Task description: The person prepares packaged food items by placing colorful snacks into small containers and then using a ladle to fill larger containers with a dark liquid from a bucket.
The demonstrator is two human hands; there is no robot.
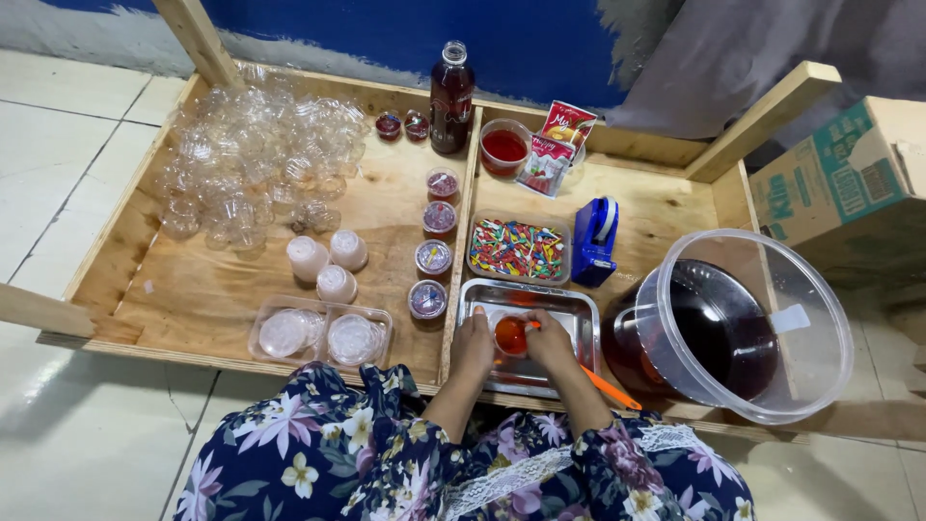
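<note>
Gripping a small cup of red liquid (510,335) from either side, the left hand (473,345) and right hand (550,342) held it over the metal tray (579,307), likely catching drips.

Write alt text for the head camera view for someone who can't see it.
Left hand and right hand hold a small cup of red liquid over a metal tray on a wooden work surface. Around it lie a heap of empty clear cups, four filled lidded cups, a dark bottle and a large clear bucket of dark liquid.
</note>
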